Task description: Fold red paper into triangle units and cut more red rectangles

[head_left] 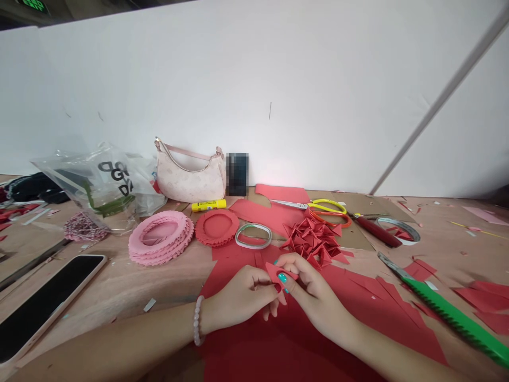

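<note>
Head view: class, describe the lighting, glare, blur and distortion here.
In the head view, lighting is soft and even, a reddish glow on the white wall; the dark upright rectangular object is pixelated; wide-angle stretching bends the pale wooden tabletop toward the frame edges.

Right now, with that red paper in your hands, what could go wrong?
The small red paper triangle could slip between your left hand and right hand. The green utility knife has a bare metal blade near your right hand and could cut. A bump could scatter the loose folded red paper triangles.
</note>
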